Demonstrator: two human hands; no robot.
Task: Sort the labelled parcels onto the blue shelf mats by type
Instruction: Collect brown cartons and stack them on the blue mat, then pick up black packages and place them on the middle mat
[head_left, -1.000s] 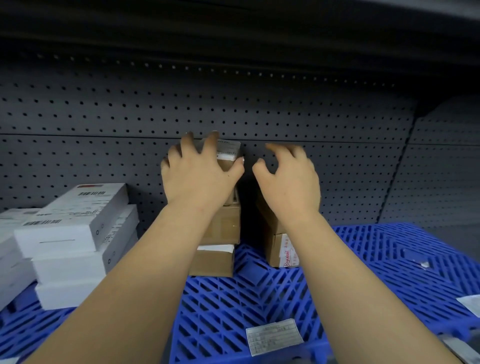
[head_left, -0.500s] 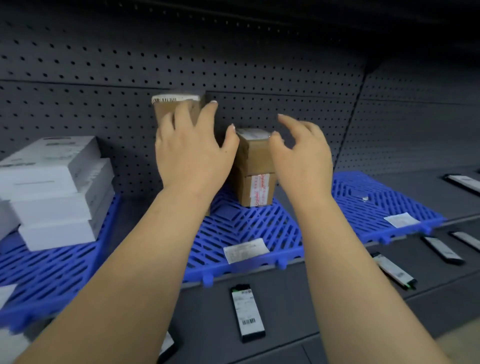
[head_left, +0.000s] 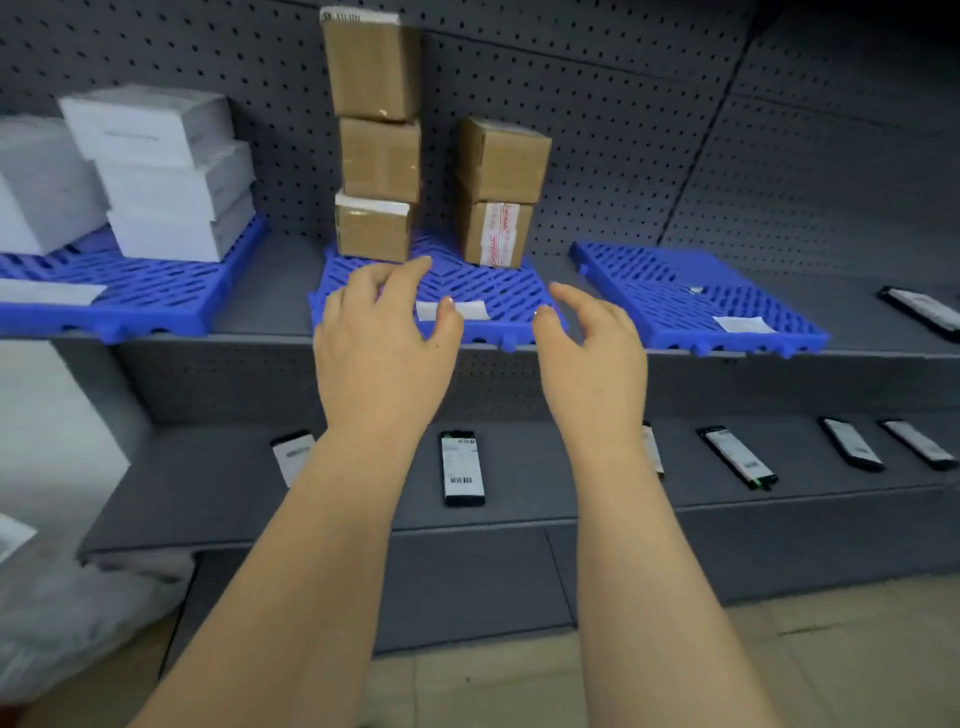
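On the middle blue mat (head_left: 467, 283) stand two piles of brown cardboard parcels: a stack of three (head_left: 376, 156) on the left and a stack of two (head_left: 498, 192) on the right. White boxes (head_left: 166, 171) are piled on the left blue mat (head_left: 130, 291). The right blue mat (head_left: 691, 296) carries only a paper label. My left hand (head_left: 384, 338) and my right hand (head_left: 592, 343) hover empty in front of the middle mat's front edge, fingers loosely spread, touching no parcel.
A lower grey shelf (head_left: 519, 493) holds several flat black labelled packs, one (head_left: 462, 467) between my forearms, others (head_left: 740, 457) to the right. More lie on the upper shelf at far right (head_left: 924, 306). A white bag (head_left: 62, 597) sits lower left. Perforated grey back panel behind.
Both hands have let go of the brown parcel stacks and drawn back and down to the mat's front edge. The view has pulled away, showing the lower shelf and floor.
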